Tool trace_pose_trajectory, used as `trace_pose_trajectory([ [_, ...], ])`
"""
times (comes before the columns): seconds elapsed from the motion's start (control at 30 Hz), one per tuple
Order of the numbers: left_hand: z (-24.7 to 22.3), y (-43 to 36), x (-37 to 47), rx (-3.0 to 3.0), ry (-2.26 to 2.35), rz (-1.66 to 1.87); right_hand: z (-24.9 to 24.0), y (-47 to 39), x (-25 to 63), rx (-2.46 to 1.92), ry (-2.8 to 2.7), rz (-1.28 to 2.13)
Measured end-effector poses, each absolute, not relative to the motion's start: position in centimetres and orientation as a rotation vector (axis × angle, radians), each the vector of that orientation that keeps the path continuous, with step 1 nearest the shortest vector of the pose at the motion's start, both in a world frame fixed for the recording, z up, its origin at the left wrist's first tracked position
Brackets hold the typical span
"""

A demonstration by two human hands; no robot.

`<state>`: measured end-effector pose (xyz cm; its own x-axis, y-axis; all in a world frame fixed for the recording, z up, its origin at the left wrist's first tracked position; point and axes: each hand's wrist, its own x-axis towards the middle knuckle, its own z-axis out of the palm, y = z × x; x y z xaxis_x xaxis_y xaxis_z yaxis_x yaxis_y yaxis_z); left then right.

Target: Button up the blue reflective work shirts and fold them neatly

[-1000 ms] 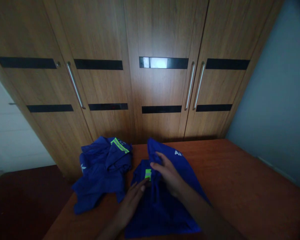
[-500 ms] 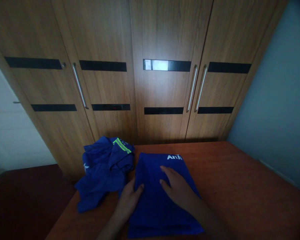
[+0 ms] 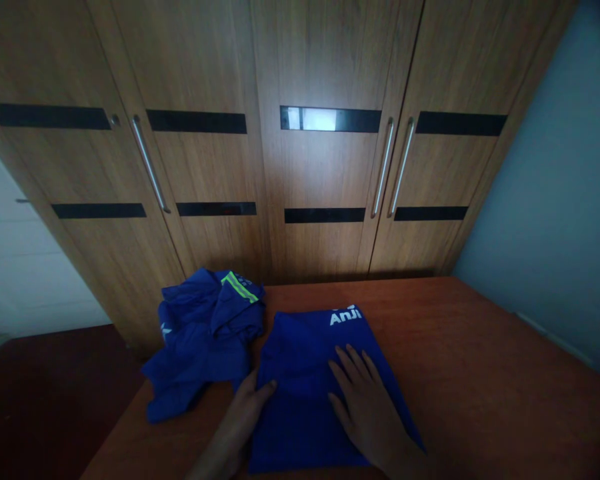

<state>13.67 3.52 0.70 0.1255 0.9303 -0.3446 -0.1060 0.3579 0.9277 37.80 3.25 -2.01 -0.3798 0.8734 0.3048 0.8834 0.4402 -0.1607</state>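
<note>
A folded blue garment (image 3: pixel 300 387) with white lettering near its far right corner lies on the reddish-brown table. My right hand (image 3: pixel 363 400) rests flat on its right side, fingers spread. At the garment's left edge, my left hand (image 3: pixel 245 410) grips the cloth, thumb on top and the other fingers hidden at the side. Left of it sits a crumpled blue garment (image 3: pixel 205 340) with a yellow-green stripe, which neither hand touches.
Behind the table (image 3: pixel 480 373) stands a wooden wardrobe (image 3: pixel 325 167) with black strips and metal handles. A pale wall (image 3: pixel 555 200) borders the right side. Dark red floor (image 3: pixel 55 400) and a white door (image 3: pixel 25 267) show at the left.
My right hand has moved slightly nearer and right, its fingers now spread flat on the cloth. My left hand has shifted a little left and down with the garment's edge. The view has tilted slightly.
</note>
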Motion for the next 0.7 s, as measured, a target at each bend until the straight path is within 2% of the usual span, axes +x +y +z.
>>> trace_pose_trajectory([
  [0.17,0.7,3.6,13.2,1.262,1.313,0.926,-2.7,3.4,37.6,-1.513,-2.337,0.001],
  [0.33,1.4,3.0,13.3,2.031,1.923,0.713,-1.9,3.2,37.9,-1.527,-2.306,0.155],
  [0.4,2.3,2.7,14.1,2.274,2.027,0.678,-1.1,3.4,38.0,-1.542,-2.258,0.214],
  [0.57,3.7,4.4,17.3,2.673,1.841,0.792,1.4,6.4,38.1,-1.534,-2.165,0.051],
  [0.7,1.6,7.7,18.6,2.745,1.670,0.596,1.1,9.8,38.7,-1.570,-2.238,-0.113],
])
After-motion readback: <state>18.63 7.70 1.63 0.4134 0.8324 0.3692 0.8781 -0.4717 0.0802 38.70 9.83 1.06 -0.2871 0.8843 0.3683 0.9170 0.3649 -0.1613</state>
